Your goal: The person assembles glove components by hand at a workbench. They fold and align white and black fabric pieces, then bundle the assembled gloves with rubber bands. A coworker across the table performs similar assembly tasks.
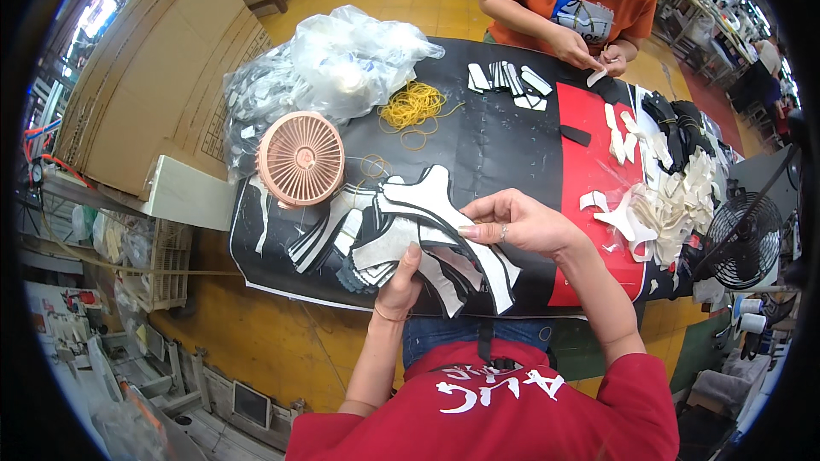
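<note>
In front of me is a stack of Y-shaped cut-out pieces (440, 192), white on top with black edges. My right hand (521, 222) pinches one arm of the upper pieces between thumb and fingers. On the near side, my left hand (401, 286) closes on another layer of the white pieces (389, 243), its thumb on top and its fingers hidden below. More white and black strips (320, 235) lie fanned out to the left. Beyond them a pink round fan (301, 159) stands on the black table top (495, 154).
A clear plastic bag of pieces (342, 60) and yellow rubber bands (412, 106) lie farther back. Across the table, a person in orange (547, 0) handles a small white piece. Cream pieces (683, 205) heap at the right, beside a black fan (741, 239). A cardboard sheet (158, 60) rises at the left.
</note>
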`<action>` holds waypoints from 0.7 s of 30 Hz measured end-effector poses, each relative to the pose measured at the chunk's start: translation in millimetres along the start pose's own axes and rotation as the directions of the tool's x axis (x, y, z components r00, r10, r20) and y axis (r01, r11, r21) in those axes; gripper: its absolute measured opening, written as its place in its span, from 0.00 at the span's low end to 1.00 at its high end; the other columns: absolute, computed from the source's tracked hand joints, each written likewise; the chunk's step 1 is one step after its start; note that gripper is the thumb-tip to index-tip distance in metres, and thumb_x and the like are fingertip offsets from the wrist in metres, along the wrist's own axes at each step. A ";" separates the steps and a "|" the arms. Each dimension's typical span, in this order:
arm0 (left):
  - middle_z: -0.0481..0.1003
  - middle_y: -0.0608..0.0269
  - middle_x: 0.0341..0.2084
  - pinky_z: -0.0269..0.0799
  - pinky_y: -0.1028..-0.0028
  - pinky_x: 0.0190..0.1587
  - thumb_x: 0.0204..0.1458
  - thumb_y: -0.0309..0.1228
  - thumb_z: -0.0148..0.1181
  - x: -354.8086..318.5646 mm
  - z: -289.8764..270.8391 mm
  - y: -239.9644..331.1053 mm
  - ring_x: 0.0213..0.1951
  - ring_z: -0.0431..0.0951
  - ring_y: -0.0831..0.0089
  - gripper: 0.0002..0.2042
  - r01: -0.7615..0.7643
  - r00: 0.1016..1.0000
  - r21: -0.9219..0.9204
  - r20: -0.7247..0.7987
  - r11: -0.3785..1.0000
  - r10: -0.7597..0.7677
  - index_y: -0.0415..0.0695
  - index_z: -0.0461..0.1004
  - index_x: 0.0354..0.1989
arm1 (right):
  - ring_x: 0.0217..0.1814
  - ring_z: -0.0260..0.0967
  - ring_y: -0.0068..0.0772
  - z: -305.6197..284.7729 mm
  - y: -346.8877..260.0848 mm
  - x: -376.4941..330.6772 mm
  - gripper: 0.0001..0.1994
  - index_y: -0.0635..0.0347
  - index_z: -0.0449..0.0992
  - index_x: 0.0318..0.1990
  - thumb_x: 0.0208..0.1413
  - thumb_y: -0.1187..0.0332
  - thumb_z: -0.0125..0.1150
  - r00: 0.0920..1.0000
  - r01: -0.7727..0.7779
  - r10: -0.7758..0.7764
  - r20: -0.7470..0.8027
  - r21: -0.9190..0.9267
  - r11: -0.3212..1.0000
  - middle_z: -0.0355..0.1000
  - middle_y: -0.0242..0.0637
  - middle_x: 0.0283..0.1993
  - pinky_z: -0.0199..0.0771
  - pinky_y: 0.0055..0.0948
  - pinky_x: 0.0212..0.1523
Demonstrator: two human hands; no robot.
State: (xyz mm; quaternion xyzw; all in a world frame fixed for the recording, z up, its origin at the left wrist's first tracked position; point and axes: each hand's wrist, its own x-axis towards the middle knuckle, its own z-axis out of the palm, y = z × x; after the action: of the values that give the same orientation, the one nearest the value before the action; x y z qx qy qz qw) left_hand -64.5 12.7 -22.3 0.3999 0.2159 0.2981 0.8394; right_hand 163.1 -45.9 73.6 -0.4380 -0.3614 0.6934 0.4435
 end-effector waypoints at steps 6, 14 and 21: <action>0.72 0.54 0.57 0.64 0.61 0.64 0.62 0.46 0.53 0.7 13.0 4.5 0.58 0.72 0.62 0.28 0.013 0.998 -0.123 -0.053 0.992 -0.020 0.37 0.63 0.63 | 0.39 0.71 0.14 5.9 -2.2 -2.6 0.18 0.71 0.77 0.52 0.62 0.65 0.64 0.999 -0.023 0.017 -0.036 -0.189 0.982 0.79 0.32 0.40 0.74 0.20 0.40; 0.75 0.55 0.52 0.67 0.63 0.61 0.62 0.42 0.55 4.6 29.4 1.1 0.54 0.75 0.64 0.23 -0.028 0.986 -0.245 -0.166 0.969 -0.013 0.38 0.68 0.58 | 0.23 0.56 0.12 33.5 34.9 1.1 0.15 0.68 0.80 0.46 0.59 0.63 0.67 0.860 0.028 -0.250 -0.446 -0.448 0.894 0.76 0.32 0.34 0.59 0.22 0.23; 0.69 0.65 0.51 0.61 0.64 0.64 0.50 0.55 0.67 -1.4 21.2 -10.1 0.57 0.67 0.67 0.38 -0.129 0.985 -0.174 -0.137 0.976 0.106 0.43 0.62 0.62 | 0.43 0.75 0.18 22.7 18.8 -15.6 0.15 0.67 0.74 0.55 0.64 0.71 0.60 0.984 0.091 -0.053 -0.171 0.219 0.972 0.78 0.32 0.44 0.75 0.20 0.46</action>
State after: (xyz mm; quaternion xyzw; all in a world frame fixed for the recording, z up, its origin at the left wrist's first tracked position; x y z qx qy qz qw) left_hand -49.4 -4.8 -17.8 0.3137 0.2166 0.3907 0.8379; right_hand 139.9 -69.5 69.4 -0.4271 -0.2583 0.6748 0.5436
